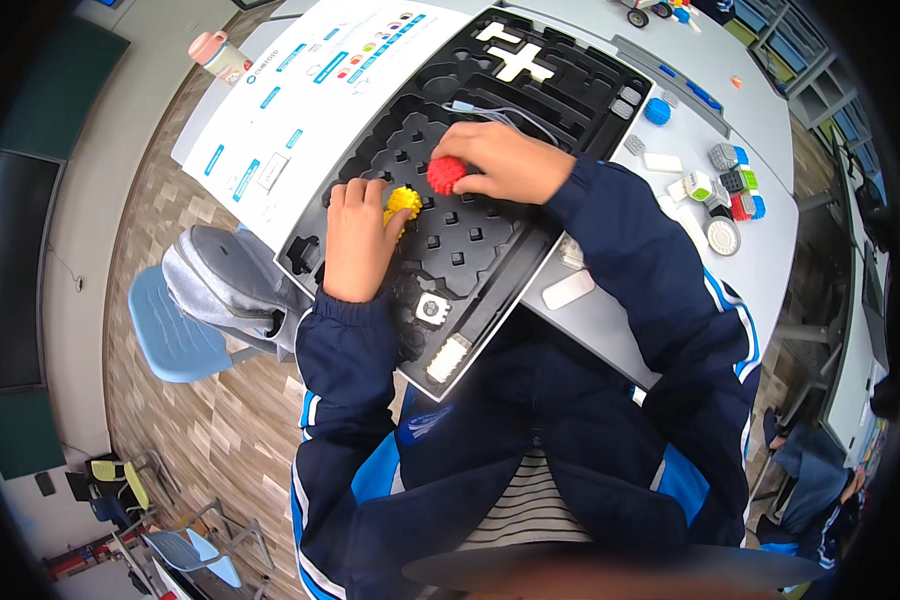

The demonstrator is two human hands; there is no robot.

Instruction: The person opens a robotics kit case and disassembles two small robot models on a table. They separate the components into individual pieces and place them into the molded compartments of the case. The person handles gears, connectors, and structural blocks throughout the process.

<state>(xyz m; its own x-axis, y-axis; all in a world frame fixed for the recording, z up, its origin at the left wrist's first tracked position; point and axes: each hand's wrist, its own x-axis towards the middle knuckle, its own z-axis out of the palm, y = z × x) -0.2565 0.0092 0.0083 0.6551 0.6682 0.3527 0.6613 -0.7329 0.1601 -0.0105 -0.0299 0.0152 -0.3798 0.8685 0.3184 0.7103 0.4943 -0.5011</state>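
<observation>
Black tray (440,266): over its middle, right hand (505,160) grips red block (447,176); toward its left edge, left hand (358,238) grasps yellow block (404,201) (partly covered).

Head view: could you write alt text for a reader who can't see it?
A person's left hand holds a yellow block and the right hand a red block, both over a black tray. White pieces and a cable lie in the tray; more blocks sit on the table at right.
</observation>
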